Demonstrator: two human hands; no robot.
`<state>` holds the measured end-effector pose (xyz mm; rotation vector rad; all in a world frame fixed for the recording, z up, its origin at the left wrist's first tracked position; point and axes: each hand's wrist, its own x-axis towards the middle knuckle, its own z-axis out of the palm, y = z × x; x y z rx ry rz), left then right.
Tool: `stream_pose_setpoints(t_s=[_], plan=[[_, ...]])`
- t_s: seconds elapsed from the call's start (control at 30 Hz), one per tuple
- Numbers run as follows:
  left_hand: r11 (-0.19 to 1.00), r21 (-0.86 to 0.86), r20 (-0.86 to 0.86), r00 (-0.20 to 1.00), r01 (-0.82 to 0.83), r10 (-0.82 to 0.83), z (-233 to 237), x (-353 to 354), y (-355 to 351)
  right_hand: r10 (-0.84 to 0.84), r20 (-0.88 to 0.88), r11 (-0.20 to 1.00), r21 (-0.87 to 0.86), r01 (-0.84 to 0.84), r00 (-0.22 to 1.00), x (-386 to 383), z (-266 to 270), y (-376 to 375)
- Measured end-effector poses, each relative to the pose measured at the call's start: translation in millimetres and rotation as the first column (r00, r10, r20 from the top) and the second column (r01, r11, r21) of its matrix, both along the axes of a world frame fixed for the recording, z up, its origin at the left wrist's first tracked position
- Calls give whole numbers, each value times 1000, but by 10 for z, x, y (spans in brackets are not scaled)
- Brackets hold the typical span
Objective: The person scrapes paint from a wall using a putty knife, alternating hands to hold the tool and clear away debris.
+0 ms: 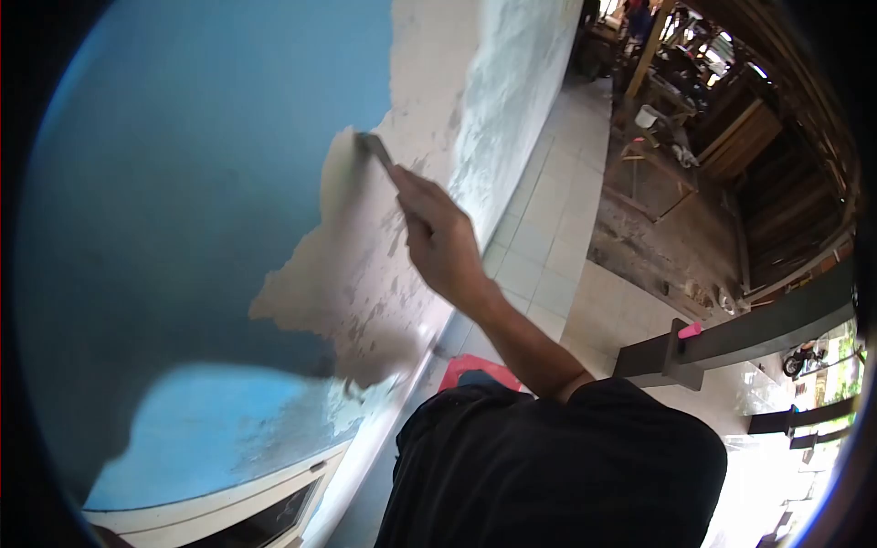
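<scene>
My right hand [441, 239] is closed around the handle of a scraper [378, 152], seen nearly edge-on. The tool's far end meets the wall where blue paint [228, 137] borders a bare, pale beige patch [301, 274]. Rough flecks and grey spots mark the stripped area beneath my wrist. My left hand cannot be made out; a small dark brown shape at the lower left edge is too cut off to name.
Below the wall patch is a white-framed window [228, 507]. A red plastic item [480, 370] stands by my body on the tiled floor [539, 247]. Dark posts [658, 356] rise at right, one with a pink object [690, 331]. A wooden workbench [653, 173] is farther off.
</scene>
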<state>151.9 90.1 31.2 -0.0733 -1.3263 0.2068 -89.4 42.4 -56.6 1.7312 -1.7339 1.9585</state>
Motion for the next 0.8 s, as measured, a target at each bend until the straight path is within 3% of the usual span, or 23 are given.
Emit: stream_pose_setpoints(t_s=[0.03,0.07,0.1,0.27,0.4,0.5,0.63,0.7,0.8], plan=[[1000,-3,2,1000,-5,5,21,-9,-20,31,41,999,34,-32,999,-2,58,29],[1000,-16,-5,1000,-7,7,8,-26,-24,-27,-102,997,-72,19,994,-31,-7,-24],[999,-34,-23,1000,-13,12,-6,-17,-42,-34,-117,997,-73,25,993,-30,-65,-76],[1000,-1,-21,1000,-11,11,29,-2,-85,65,56,995,70,-68,996,61,73,61],[1000,0,-47,999,-19,19,-63,-22,-156,-68,-112,997,23,71,991,71,-85,-42],[1000,-5,-54,998,-23,23,-91,-35,-208,-24,-160,997,64,34,987,194,-88,54],[999,5,-39,998,-47,47,-105,-27,-219,-148,-213,989,-19,147,966,19,87,-99],[998,12,-37,998,-56,56,-118,-36,-232,-100,-148,995,14,103,984,20,155,-99],[998,19,-36,998,-58,59,-121,-38,-247,-40,-221,995,83,60,974,157,54,83]])
